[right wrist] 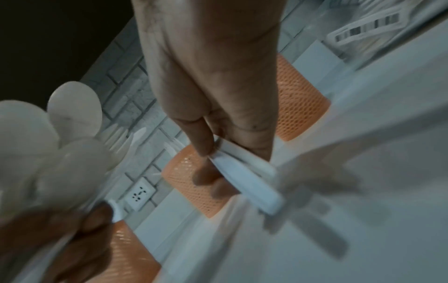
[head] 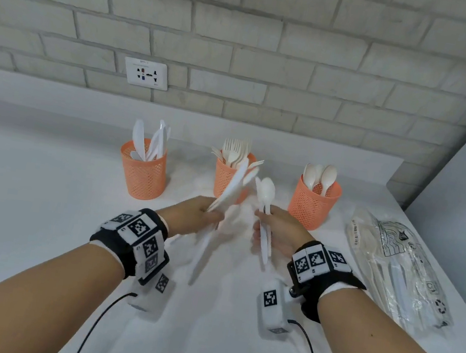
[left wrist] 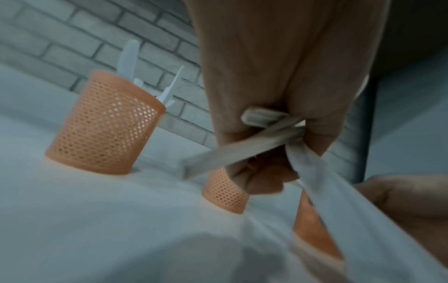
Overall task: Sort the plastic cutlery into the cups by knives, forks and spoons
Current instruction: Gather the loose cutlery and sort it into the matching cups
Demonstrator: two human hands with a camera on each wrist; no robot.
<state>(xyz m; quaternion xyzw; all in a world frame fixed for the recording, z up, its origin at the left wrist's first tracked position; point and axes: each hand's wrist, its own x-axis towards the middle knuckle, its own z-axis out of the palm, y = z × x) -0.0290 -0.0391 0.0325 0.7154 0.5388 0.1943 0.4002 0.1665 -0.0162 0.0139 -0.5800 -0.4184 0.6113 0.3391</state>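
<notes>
Counter (head: 35,205) under brick wall (head: 248,40); left hand (head: 194,216) grips knives (head: 231,187), right hand (head: 281,230) spoons (head: 267,191).

Head view looks down over the counter (head: 35,205); wrist views sit close, sharing the orange cups (left wrist: 106,122)

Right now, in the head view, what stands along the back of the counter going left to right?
Cup of knives → cup of forks → cup of spoons → clear plastic bag lying at the right edge. In front, the left hand and right hand each grip white cutlery.
</notes>
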